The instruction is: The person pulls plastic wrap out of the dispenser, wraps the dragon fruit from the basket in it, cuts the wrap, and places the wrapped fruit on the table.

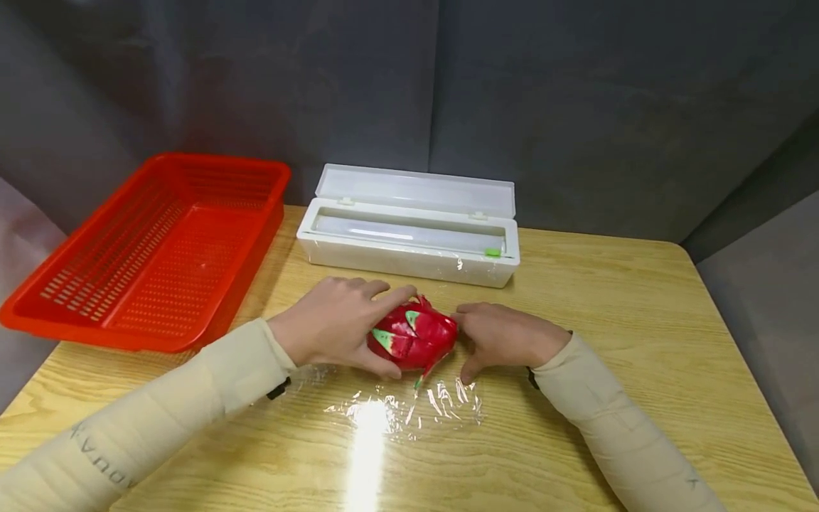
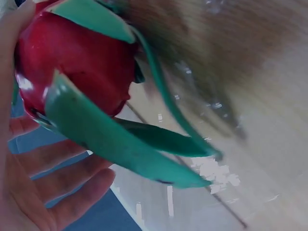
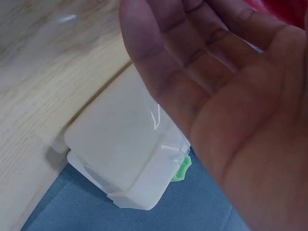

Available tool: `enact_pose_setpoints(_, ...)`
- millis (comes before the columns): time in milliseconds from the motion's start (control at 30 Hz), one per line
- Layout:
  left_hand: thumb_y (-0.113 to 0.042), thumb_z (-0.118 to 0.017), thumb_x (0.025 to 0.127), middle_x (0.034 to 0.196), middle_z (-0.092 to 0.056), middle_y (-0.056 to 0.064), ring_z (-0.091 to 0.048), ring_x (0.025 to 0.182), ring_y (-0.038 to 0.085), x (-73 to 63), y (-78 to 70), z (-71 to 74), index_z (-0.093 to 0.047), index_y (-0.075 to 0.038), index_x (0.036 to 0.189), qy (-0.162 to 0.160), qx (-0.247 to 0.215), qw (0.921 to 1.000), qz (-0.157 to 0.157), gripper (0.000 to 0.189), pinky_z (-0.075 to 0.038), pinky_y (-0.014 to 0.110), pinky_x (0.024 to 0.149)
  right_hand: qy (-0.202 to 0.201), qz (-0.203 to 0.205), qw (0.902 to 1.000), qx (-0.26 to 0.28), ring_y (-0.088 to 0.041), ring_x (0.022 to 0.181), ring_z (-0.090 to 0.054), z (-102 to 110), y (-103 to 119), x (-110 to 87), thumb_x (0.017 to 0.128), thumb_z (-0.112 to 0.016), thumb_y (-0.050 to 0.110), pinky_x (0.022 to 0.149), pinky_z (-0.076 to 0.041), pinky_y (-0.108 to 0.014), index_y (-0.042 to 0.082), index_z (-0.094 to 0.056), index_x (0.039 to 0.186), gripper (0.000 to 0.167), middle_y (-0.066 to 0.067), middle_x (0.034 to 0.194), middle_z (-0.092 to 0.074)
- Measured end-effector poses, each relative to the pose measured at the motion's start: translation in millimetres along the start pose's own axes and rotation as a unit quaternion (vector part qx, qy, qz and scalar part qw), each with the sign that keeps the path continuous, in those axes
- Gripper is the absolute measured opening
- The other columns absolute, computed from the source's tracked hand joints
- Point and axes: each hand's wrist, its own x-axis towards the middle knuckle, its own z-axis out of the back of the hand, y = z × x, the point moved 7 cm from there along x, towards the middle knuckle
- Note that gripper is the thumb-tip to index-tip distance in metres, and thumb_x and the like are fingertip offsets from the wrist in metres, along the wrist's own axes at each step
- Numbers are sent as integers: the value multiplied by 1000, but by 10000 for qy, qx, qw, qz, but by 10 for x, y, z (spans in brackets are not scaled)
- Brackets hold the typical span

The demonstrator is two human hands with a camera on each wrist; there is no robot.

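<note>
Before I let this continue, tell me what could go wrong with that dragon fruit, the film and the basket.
The pointed green scales on the dragon fruit could snag or pierce the thin clear film.

The film lies wrinkled on the table, so it may cling to itself and fold.

The red basket stands by the table's left edge, close to the left sleeve; a nudge might shift it.

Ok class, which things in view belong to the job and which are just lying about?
In the job, it seems:
red fruit, gripped by the left hand
clear film
open white box

Just lying about, apparently:
red basket, off to one side
dark curtain
</note>
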Motion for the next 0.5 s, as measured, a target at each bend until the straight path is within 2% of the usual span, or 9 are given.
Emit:
enact_pose_setpoints(100,-83,-71,72,138,-68,10,-76,102,26,-45,70,-17,-47,-22,151,-97,-92,9998,121,103,-65,40,81,-8,-56,10000,18,-13,82,-52,3,-10,-4,68,-97,33,74,-50,-28,11,-72,110,53,4,89,-61)
enact_pose_setpoints(200,-84,-71,71,148,-60,9,-75,103,28,-92,131,-45,-46,-19,153,-298,-223,9991,181,108,-65,40,79,-23,-73,10000,-30,-13,85,-54,-2,-9,-6,69,-96,33,78,-53,-30,10,-72,115,57,4,93,-62)
enact_pose_setpoints(333,-86,-71,69,150,-57,10,-75,104,29,-155,190,-104,-43,-18,155,-561,-436,9972,215,113,-65,41,79,-43,-111,9999,-118,-12,91,-57,-22,-11,-2,69,-96,33,87,-56,-33,9,-70,122,64,3,99,-64)
enact_pose_setpoints(500,-86,-74,65,150,-58,10,-72,112,29,-236,244,-150,-42,-15,155,-761,-556,9951,310,119,-63,46,87,-146,-39,9995,-263,-12,92,-58,-18,2,5,69,-97,33,89,-57,-35,10,-70,119,62,3,99,-64)
